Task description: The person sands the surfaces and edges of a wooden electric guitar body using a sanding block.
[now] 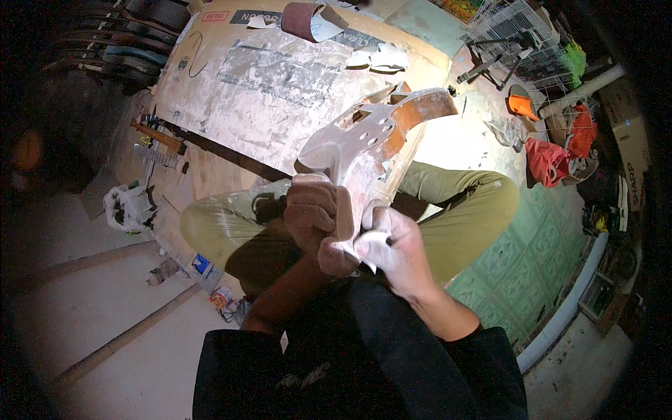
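An unfinished electric guitar body (350, 143), dusty with brown edges, is held tilted over my lap, its horned end pointing away toward the right. Several holes and a cut-out cavity show in its face. My left hand (310, 213), which looks gloved and dusty, closes round the near left edge of the body. Pinched in my right hand (400, 245) is a folded piece of sandpaper (376, 253), pale on the side that shows. It lies against the near end of the body, close to my left thumb. The contact under my right fingers is hidden.
A dust-covered cardboard sheet (203, 91) lies ahead, with a curled sandpaper strip (308, 22) and torn paper pieces (378, 58) on it. Tools (159, 143) lie at the left. A wire rack (514, 35), red bag (547, 161) and grey pipe (570, 301) stand right.
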Action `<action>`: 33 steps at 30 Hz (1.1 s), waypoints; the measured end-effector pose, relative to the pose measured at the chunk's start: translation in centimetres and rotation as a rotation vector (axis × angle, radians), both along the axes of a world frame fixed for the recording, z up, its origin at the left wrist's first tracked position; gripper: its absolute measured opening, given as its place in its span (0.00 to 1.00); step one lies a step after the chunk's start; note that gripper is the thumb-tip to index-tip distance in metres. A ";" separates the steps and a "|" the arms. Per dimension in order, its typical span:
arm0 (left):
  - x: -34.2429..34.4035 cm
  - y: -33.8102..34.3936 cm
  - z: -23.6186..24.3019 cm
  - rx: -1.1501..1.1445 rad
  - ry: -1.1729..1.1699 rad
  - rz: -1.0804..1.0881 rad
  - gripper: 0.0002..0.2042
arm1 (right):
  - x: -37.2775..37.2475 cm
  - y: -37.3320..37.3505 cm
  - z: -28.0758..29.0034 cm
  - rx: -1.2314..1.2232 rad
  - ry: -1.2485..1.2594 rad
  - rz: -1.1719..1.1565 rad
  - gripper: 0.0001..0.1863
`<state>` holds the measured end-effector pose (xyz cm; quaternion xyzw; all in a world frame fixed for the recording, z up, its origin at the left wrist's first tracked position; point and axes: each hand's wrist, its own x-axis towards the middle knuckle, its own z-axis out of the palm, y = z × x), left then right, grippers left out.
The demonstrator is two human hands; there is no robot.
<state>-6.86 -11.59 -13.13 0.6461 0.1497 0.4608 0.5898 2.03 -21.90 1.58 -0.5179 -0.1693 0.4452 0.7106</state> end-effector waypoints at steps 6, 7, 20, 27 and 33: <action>0.7 -0.3 -0.1 0.027 0.001 -0.015 0.17 | -0.1 0.3 1.6 -0.057 0.012 -0.029 0.20; 0.8 -0.5 0.1 0.033 0.000 -0.015 0.17 | 0.3 0.2 0.5 -0.071 -0.055 0.013 0.20; 1.0 -0.6 0.4 0.024 -0.013 -0.009 0.15 | -0.1 0.0 0.6 -0.038 -0.032 -0.065 0.14; 1.1 -0.2 0.3 0.015 -0.025 0.007 0.14 | 0.4 0.2 0.1 -0.011 -0.229 -0.023 0.09; 1.3 -0.4 0.7 0.031 -0.032 0.004 0.13 | 0.5 0.4 0.0 -0.098 -0.071 -0.070 0.12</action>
